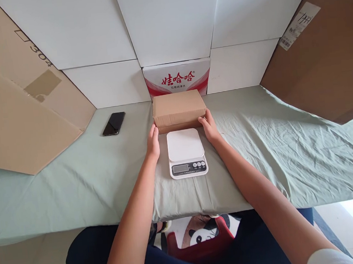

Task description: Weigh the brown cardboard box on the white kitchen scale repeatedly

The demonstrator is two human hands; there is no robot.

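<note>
A closed brown cardboard box (178, 105) sits behind the scale, gripped from both sides. My left hand (153, 142) presses against its left front corner, fingers along the side. On the opposite corner, my right hand (209, 125) holds the box with the thumb on the front face and the other fingers around the right side. Between my forearms lies a white digital kitchen scale (185, 145) with a bare weighing plate. Its small display looks blank, with round buttons to the right of it.
A black phone (114, 124) lies on the green cloth (91, 191) to the left. Behind the box stands a white and red printed carton (177, 78) against white panels. Large cardboard sheets flank the table, one at left (17, 90) and one at right (323, 58).
</note>
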